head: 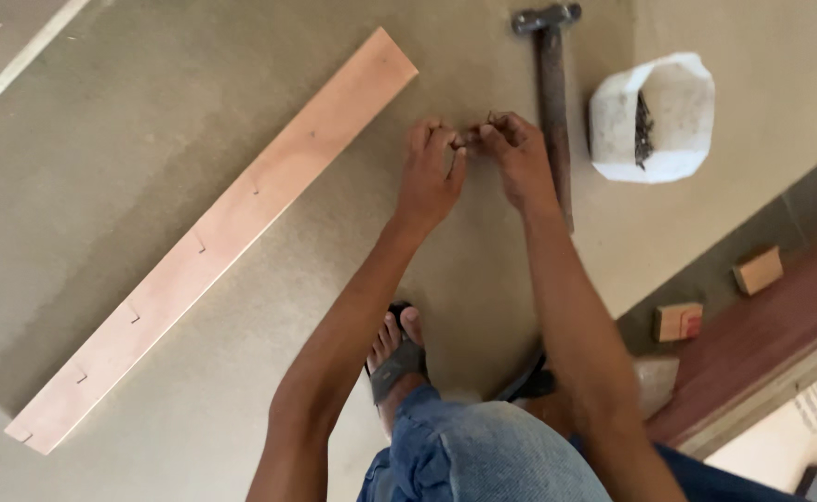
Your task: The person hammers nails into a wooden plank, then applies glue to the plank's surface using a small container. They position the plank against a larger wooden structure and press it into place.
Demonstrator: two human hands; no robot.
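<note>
Both hands meet over the floor (148,139), fingertips pinched together on small dark nails (479,128) held between them: left hand (430,177) and right hand (518,158) touching. A hammer (550,102) lies just beside the right hand, a white container (655,116) of nails beyond it. A long wooden board (213,237) lies to the left.
</note>
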